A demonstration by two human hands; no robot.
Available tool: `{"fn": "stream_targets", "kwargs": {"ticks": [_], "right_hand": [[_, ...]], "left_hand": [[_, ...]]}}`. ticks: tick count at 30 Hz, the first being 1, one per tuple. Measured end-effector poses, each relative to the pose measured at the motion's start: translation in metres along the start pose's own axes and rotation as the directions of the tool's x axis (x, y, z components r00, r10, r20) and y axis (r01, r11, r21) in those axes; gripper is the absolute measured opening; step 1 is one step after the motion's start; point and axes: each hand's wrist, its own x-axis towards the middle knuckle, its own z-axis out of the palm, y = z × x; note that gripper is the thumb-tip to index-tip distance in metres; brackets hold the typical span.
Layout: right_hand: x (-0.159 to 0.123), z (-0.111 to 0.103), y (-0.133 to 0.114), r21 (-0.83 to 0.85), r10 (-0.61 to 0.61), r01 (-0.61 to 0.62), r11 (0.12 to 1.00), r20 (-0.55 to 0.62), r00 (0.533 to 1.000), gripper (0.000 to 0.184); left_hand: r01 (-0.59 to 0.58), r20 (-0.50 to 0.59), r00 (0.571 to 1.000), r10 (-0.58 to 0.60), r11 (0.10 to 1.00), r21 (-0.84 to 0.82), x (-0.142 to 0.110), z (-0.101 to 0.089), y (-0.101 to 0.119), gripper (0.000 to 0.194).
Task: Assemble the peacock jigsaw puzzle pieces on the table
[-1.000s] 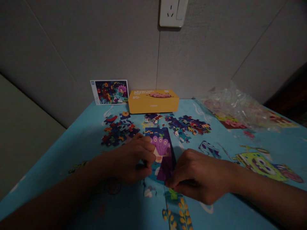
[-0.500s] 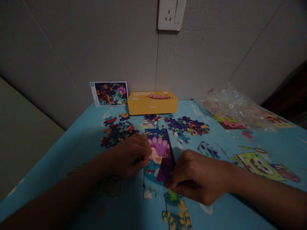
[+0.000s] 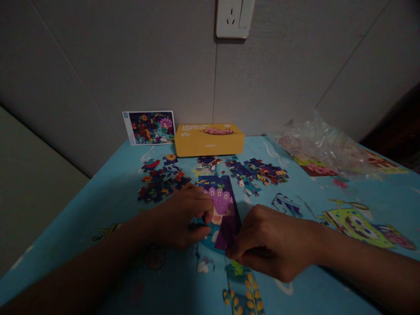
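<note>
A partly joined jigsaw puzzle [image 3: 226,205] lies in the middle of the table, showing a purple peacock-like bird on dark purple and teal. My left hand [image 3: 185,214] hovers over its left side, fingers curled, with a gap between thumb and forefinger and nothing visible between them. At the puzzle's lower right edge, my right hand [image 3: 269,240] pinches a puzzle piece, mostly hidden by the fingers. Below it, a joined strip of pieces [image 3: 244,288] with yellow leaves reaches toward me. The puzzle's left edge is partly covered by my left hand.
Loose pieces lie in a left pile [image 3: 160,181] and a right pile [image 3: 259,173]. A yellow box [image 3: 210,142] stands against the wall beside a picture card [image 3: 151,127]. Clear plastic wrapping [image 3: 328,146] lies at the back right on the cartoon-printed tablecloth [image 3: 114,183].
My left hand has shifted slightly right over the puzzle, and its thumb and forefinger have parted more. My right hand stays at the puzzle's lower right edge.
</note>
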Motion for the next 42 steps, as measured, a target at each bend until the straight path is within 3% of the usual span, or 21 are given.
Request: {"fn": "stream_targets", "kwargs": {"ticks": [15, 28, 33, 42], "right_hand": [[-0.0005, 0.0008, -0.0005, 0.014, 0.017, -0.016, 1.0, -0.017, 1.0, 0.02], [-0.0007, 0.0011, 0.0012, 0.038, 0.013, -0.013, 0.999, -0.013, 1.0, 0.02], [0.0006, 0.0003, -0.0006, 0.046, 0.014, -0.013, 0.999, -0.03, 0.999, 0.021], [0.0014, 0.0018, -0.0006, 0.055, 0.028, -0.025, 0.998, -0.054, 0.998, 0.022]], "left_hand": [[0.129, 0.021, 0.992, -0.128, 0.991, -0.041, 0.0007, 0.0005, -0.002, 0.019], [0.142, 0.039, 0.989, -0.14, 0.987, -0.07, -0.001, -0.0004, -0.0032, 0.021], [0.114, 0.064, 0.992, -0.11, 0.991, -0.065, -0.0017, -0.002, 0.0001, 0.031], [0.162, 0.107, 0.983, -0.152, 0.983, -0.091, 0.0012, -0.005, 0.0038, 0.038]]}}
